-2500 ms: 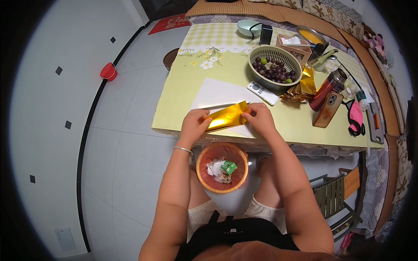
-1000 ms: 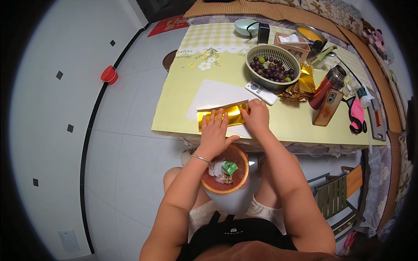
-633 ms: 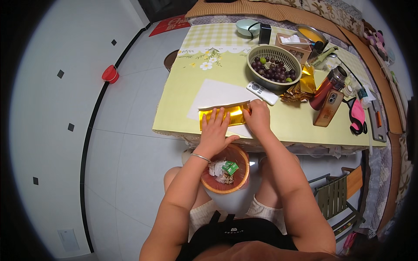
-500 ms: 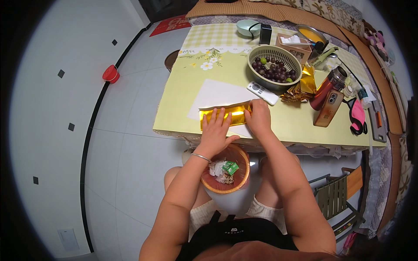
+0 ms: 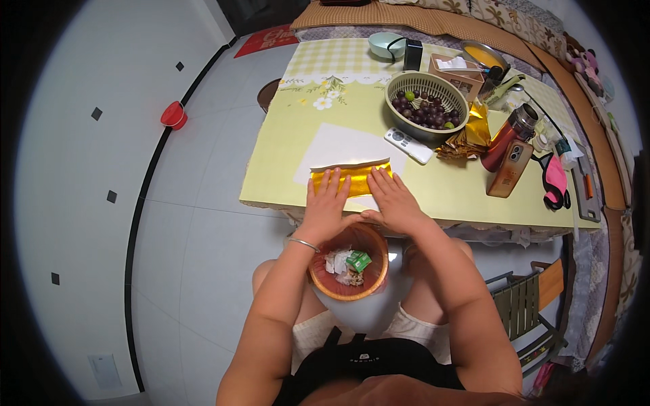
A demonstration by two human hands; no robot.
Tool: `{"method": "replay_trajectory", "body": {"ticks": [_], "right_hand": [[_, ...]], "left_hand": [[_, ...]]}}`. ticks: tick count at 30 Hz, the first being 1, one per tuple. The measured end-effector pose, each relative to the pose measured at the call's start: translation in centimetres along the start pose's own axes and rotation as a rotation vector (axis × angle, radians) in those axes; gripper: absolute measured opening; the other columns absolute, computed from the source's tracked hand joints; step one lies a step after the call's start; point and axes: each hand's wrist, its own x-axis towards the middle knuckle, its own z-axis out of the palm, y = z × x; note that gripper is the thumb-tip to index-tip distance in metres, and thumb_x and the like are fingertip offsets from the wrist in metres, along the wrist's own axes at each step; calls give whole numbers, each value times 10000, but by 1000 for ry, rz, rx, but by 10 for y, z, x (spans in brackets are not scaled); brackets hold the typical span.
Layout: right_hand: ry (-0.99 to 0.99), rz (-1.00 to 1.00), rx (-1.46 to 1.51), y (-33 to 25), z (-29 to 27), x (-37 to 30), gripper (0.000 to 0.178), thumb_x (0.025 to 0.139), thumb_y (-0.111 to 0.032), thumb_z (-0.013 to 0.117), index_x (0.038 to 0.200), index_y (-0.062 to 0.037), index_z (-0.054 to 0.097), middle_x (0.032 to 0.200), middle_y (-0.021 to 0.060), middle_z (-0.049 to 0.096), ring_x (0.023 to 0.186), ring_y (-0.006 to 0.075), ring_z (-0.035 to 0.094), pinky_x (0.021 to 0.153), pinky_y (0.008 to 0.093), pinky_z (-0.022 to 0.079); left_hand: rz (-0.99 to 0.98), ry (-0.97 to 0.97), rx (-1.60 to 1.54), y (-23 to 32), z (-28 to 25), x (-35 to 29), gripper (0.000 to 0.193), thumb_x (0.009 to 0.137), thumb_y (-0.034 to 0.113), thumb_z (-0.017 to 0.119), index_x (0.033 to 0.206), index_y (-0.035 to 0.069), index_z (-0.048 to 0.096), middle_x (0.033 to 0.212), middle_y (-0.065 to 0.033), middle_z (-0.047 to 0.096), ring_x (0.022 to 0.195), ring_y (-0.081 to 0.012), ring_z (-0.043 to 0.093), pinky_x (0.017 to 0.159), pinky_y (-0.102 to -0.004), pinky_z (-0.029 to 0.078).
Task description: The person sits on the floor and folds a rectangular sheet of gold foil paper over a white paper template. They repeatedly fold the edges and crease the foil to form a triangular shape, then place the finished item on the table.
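A sheet of shiny gold foil paper (image 5: 352, 184), folded into a long strip, lies near the front edge of the table. Under it is a white sheet (image 5: 333, 143). My left hand (image 5: 326, 206) rests flat on the left part of the strip, fingers stretched out. On its right part lies my right hand (image 5: 395, 201), also flat with fingers extended. The two thumbs meet, or nearly so, just in front of the strip. Parts of the foil are hidden beneath my fingers.
Beyond the strip sit a white remote (image 5: 408, 145), a basket of grapes (image 5: 396, 120) and stacked gold foil paper (image 5: 467, 141). A red thermos (image 5: 502, 142) and a phone (image 5: 511, 169) stand to the right. Between my knees is a lined wastebasket (image 5: 378, 284).
My right hand has come off the strip's right end and now lies flat on the foil, nearer my left hand. My left hand has shifted slightly toward me.
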Motion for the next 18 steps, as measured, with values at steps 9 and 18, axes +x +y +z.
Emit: {"method": "replay_trajectory", "body": {"ticks": [9, 18], "right_hand": [[101, -20, 27, 18, -9, -16, 710, 934, -403, 612, 1464, 23, 406, 1543, 195, 385, 1438, 338, 346, 1195, 473, 267], [145, -104, 215, -9, -29, -25, 507, 691, -143, 812, 1146, -17, 628, 1232, 125, 606, 1126, 315, 548, 1026, 410, 440]], "left_hand": [[-131, -38, 148, -38, -7, -10, 989, 849, 675, 601, 1588, 113, 261, 1654, -132, 229, 1525, -360, 190, 1176, -653, 130], [225, 272, -348, -10, -3, -12, 363, 757, 128, 746, 1103, 37, 687, 1215, -135, 643, 1086, -359, 584, 937, -455, 472]]}}
